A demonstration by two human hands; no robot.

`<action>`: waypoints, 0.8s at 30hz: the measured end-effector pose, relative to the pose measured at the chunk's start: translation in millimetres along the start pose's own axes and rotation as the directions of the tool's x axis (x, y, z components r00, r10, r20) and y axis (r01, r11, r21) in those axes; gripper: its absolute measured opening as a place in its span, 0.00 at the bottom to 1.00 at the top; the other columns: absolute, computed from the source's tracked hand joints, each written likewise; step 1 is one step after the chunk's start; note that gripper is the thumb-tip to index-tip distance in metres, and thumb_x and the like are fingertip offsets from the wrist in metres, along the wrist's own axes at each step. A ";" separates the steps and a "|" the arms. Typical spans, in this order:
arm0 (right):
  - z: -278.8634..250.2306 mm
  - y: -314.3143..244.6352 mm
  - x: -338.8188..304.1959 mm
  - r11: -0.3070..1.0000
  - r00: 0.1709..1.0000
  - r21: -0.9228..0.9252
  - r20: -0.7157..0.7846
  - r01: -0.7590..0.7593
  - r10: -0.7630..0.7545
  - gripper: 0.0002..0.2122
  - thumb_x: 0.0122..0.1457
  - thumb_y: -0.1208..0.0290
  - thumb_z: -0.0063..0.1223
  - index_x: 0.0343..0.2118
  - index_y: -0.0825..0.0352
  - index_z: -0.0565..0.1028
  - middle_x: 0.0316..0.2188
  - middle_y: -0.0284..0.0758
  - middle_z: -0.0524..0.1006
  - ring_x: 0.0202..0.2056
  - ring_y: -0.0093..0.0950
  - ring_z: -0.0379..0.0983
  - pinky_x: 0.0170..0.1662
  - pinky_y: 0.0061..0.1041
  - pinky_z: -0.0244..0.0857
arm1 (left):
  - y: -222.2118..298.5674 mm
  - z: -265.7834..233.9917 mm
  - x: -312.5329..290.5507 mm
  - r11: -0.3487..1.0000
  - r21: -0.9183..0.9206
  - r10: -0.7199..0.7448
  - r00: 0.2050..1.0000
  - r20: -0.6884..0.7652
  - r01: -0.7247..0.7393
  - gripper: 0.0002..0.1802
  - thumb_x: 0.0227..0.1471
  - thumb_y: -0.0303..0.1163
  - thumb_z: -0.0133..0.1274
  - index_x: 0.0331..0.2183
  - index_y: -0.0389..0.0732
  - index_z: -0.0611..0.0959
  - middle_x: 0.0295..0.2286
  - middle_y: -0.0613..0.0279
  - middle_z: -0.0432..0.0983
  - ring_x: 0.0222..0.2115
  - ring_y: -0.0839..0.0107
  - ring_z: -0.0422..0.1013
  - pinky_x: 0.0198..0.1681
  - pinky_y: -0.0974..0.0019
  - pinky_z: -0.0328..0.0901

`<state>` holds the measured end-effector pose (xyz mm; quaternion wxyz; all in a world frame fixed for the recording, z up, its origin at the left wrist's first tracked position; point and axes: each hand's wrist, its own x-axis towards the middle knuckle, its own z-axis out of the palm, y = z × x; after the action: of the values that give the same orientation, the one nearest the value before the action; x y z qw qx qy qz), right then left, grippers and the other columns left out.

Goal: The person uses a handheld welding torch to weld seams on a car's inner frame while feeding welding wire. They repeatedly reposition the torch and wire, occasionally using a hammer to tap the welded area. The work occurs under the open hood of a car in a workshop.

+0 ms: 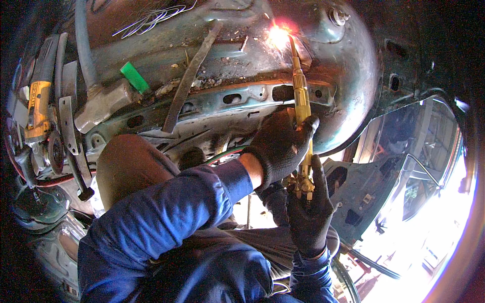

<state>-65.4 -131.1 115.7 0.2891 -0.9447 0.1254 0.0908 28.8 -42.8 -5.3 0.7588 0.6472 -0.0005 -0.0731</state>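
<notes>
A brass gas torch [301,96] points up and away from me, its thin tip at a bright, glowing spot [279,38] on the rusty car body panel [348,60]. My left hand [283,144], in a dark knit glove, is wrapped round the torch's middle. Lower down, my gloved right hand [310,217] grips its rear end by the valve knobs [302,187]. White glare hides the exact point where the flame meets the metal.
A flat metal bar [194,73], a hammer [103,105], a green block [134,77] and loose wire [151,21] lie on the panel. At the far left sits a yellow angle grinder [39,103] among metal strips. An open car door [369,187] stands to the right.
</notes>
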 end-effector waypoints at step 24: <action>-37.9 42.7 -31.9 0.846 0.958 0.485 0.268 -0.224 0.100 0.41 0.56 0.75 0.68 0.72 0.71 0.59 0.55 0.40 0.78 0.48 0.28 0.79 0.50 0.31 0.76 | 62.2 -8.0 -35.2 0.996 -0.018 -0.072 0.942 0.329 0.083 0.15 0.61 0.40 0.64 0.43 0.41 0.82 0.28 0.52 0.84 0.27 0.58 0.82 0.32 0.55 0.73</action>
<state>-104.4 -181.0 132.1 0.5326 -0.8029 0.1898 0.1886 1.6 -21.6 57.8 0.7547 0.6136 -0.1001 -0.2095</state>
